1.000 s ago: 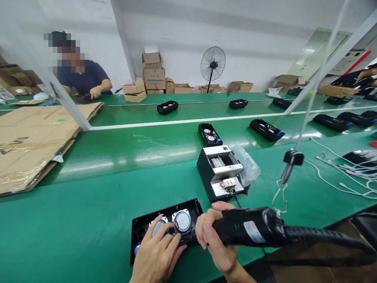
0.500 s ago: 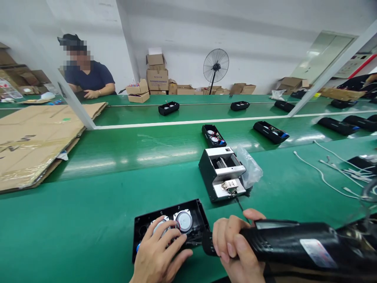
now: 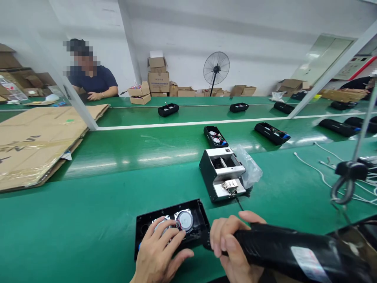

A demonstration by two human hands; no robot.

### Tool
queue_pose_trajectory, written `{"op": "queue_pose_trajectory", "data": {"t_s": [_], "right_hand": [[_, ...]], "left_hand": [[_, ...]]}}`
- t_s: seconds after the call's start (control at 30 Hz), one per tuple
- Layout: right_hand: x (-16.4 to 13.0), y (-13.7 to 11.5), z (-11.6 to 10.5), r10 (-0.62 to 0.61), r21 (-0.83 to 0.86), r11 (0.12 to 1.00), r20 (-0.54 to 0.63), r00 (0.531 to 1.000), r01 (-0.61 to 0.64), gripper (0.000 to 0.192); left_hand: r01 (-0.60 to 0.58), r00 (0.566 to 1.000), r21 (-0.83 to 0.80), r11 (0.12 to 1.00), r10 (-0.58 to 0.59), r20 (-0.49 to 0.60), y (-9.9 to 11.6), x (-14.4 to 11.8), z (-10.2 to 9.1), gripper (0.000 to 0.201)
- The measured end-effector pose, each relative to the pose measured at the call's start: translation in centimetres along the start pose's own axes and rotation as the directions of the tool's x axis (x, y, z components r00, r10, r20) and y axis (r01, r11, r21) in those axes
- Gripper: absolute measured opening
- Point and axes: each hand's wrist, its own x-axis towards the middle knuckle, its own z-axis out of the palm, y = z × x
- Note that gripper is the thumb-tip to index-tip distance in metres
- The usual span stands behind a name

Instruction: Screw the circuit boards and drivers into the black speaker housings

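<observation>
My right hand (image 3: 235, 247) is wrapped round the front end of a black electric screwdriver (image 3: 273, 247) with a whitish label. A thin dark bit runs from near that hand up to the front of a screw feeder (image 3: 222, 173), a black and silver box with a metal outlet. My left hand (image 3: 161, 247) lies over a black speaker housing (image 3: 198, 220), its fingers spread and resting on the left speaker. The right round speaker (image 3: 184, 220) shows uncovered inside the housing. Part of the left speaker and the near wall are hidden by that hand.
Behind the feeder lies a clear plastic bag (image 3: 250, 167). More black housings (image 3: 271, 133) sit on the green line. Flattened cardboard (image 3: 44, 145) is at left, white cables (image 3: 312, 169) at right. A hanging hook (image 3: 344, 186) dangles at right. Across the line sits a person (image 3: 97, 82).
The screwdriver's rear has swung slightly down and toward me, with the right hand still round it. A hanging hook shows more fully at right. The left hand has barely moved.
</observation>
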Motion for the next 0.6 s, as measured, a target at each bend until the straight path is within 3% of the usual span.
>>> {"op": "queue_pose_trajectory", "data": {"t_s": [0.1, 0.2, 0.47, 0.6], "right_hand": [[1.1, -0.5, -0.1, -0.019, -0.039, 0.999, -0.055, 0.998, 0.017, 0.035], [1.5, -0.6, -0.1, 0.046, -0.01, 0.999, 0.001, 0.999, -0.046, 0.037], [0.2, -0.4, -0.1, 0.123, 0.111, 0.986, 0.026, 0.992, -0.125, 0.023], [-0.3, -0.3, -0.3, 0.165, 0.123, 0.978, 0.058, 0.985, -0.171, 0.024]], "left_hand": [[0.009, 0.999, 0.076, 0.997, -0.011, 0.033, 0.0, -0.5, 0.4, 0.046], [0.014, 0.999, 0.088, 0.996, -0.018, 0.042, 0.0, -0.6, 0.6, 0.045], [0.029, 0.999, -0.074, 0.997, -0.031, -0.017, 0.2, 0.1, -0.1, 0.025], [0.011, 0.999, -0.116, 0.993, -0.015, -0.037, 0.2, 0.4, -0.4, 0.024]]}}
